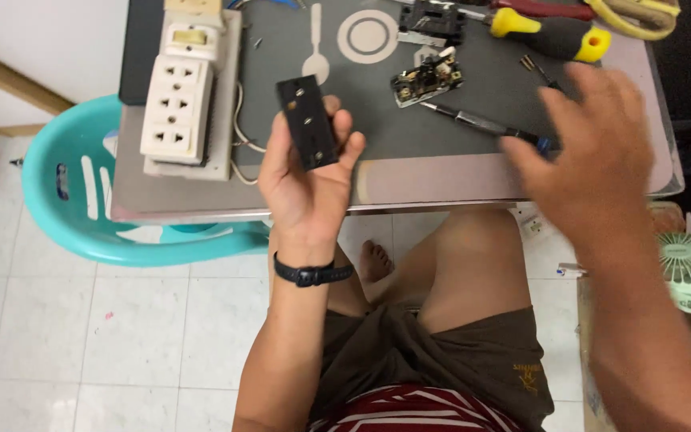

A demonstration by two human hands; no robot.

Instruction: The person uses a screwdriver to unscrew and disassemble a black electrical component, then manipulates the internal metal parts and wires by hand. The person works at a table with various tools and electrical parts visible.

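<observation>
While my left hand (307, 180) lightly cups the black block (306, 122), it could slip.
My open, empty right hand (593, 156) might knock the screwdriver (485, 124) at nine o'clock.

The left hand (307, 180) lies palm up, its grip cradling a black oblong socket piece (307, 122) with small holes in its face. The right hand (593, 156), blurred, hovers over the slim dark screwdriver (481, 124) lying on the grey worktop (409, 172). Near it sits a small opened switch mechanism (427, 78). A yellow-and-black handled screwdriver (549, 34) lies at the far edge. A cream multi-outlet socket strip (176, 108) rests at the left. A turquoise plastic chair (65, 216) stands beside the worktop.
</observation>
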